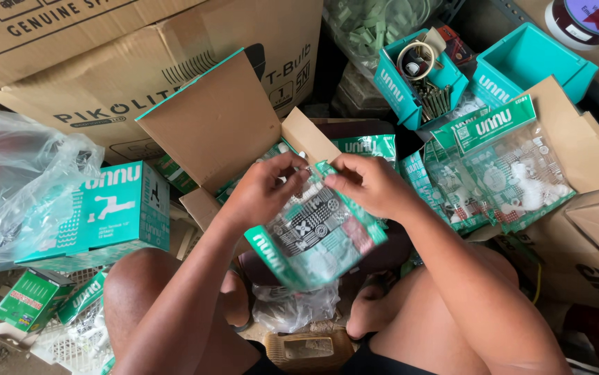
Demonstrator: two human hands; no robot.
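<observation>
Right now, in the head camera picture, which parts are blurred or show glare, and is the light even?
Head view: soft, even daylight, no hard shadows. The packet held by left hand and right hand is slightly motion-blurred, with sheen on its plastic. The clear bag at left shows white glare. Edges bend from the wide lens.

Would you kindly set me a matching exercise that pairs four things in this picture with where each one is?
Things:
1. plastic packet
2. teal carton
3. empty teal bin
4. pile of packets

Places:
A. top right corner
B. held in both hands, the left hand and right hand
C. far left, beside a clear bag
D. on a cardboard flap at right

Pairs: 1-B, 2-C, 3-A, 4-D
</observation>
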